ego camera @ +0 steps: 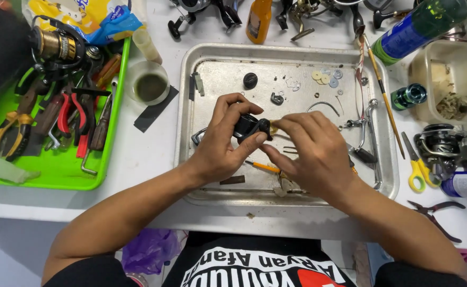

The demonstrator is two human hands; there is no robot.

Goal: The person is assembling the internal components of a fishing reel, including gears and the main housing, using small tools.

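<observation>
left hand (220, 146) fingers curled shut around black reel body (248, 127), held above metal tray (212, 53). right hand (310, 151) pinches closed at its side, on something small and brass-coloured, mostly hidden. risk: the tiny part could slip and scatter among loose washers (326, 78). what the right fingertips hold is unclear; the screwdriver (262, 167) below is half covered.

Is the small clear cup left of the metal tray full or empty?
Partly filled: the clear cup stands upright beside the metal tray with dark greenish liquid pooled inside, below its rim.
</observation>
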